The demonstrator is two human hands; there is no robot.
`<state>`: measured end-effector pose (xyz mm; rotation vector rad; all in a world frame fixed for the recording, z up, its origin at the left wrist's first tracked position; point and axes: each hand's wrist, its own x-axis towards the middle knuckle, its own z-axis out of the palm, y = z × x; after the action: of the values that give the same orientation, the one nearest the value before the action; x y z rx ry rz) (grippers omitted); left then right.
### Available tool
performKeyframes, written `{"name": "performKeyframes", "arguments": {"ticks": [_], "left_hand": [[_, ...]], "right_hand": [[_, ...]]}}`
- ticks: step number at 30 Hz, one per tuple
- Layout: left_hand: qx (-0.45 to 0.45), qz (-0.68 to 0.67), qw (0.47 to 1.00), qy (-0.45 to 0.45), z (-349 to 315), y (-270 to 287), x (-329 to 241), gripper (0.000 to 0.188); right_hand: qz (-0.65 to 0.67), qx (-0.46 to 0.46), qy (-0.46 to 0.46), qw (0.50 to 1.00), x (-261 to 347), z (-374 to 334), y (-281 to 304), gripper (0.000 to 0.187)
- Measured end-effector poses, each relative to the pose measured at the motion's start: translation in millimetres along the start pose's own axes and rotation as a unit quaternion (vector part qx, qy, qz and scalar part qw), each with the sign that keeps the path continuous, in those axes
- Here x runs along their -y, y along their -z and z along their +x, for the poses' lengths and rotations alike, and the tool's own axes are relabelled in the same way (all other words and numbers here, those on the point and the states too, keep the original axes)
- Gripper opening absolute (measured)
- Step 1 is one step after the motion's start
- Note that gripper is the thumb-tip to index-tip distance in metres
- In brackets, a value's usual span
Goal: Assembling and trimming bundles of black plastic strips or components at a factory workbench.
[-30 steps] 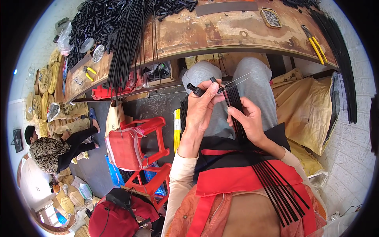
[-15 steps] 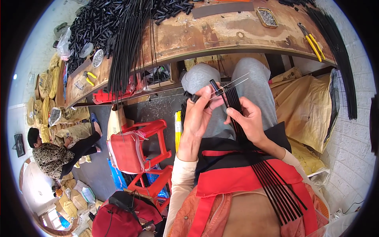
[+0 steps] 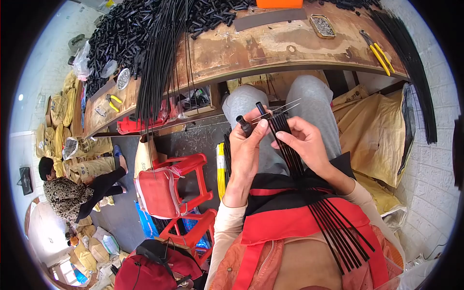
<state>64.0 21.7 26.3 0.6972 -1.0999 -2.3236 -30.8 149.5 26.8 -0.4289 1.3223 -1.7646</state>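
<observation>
My left hand (image 3: 247, 147) is closed, thumb against fingers, with a short black tube-shaped plastic piece (image 3: 243, 123) in its grip. A second slim black piece (image 3: 261, 109) stands up just beyond the fingertips, beside the rod ends. Pinched between thumb and fingers of my right hand (image 3: 305, 146) is a bundle of thin black rods (image 3: 290, 155), which runs back over my lap and fans out across my apron (image 3: 270, 223). Two thin metal wires (image 3: 291, 106) stick out to the right at the bundle's upper end. Their left ends are partly hidden by my left fingers.
The wooden workbench (image 3: 212, 53) ahead carries a heap of black tubes (image 3: 118, 43), long black rods (image 3: 157, 67), yellow-handled pliers (image 3: 379, 55) and a dish of small metal parts (image 3: 323, 26). A red stool (image 3: 193, 183) stands left. Farther left, a person (image 3: 72, 193) sits near sacks.
My left hand has drawn lower and its black tube now points upward. Its thumb presses at the rod ends. The wires lie at a flatter angle, and the view has shifted slightly.
</observation>
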Motion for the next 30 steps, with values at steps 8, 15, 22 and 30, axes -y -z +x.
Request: {"name": "performKeyframes", "arguments": {"ticks": [8, 15, 22, 30], "left_hand": [[0.038, -0.044, 0.998, 0.015, 0.5, -0.2, -1.0, 0.031], [0.038, -0.079, 0.995, 0.058, 3.5, -3.1, 3.2, 0.030], [0.118, -0.066, 0.983, 0.121, 10.0, 10.7, 18.1, 0.046], [0.080, -0.091, 0.984, 0.132, -2.0, -11.9, 8.6, 0.037]], "right_hand": [[-0.017, 0.015, -0.010, 1.000, -0.3, 4.8, 5.0, 0.016], [0.011, 0.071, -0.042, 0.997, -1.9, 9.1, 15.9, 0.016], [0.077, 0.095, -0.030, 0.992, -2.6, 7.3, 19.0, 0.016], [0.132, 0.129, -0.093, 0.978, -1.5, 9.9, 24.1, 0.019]]}}
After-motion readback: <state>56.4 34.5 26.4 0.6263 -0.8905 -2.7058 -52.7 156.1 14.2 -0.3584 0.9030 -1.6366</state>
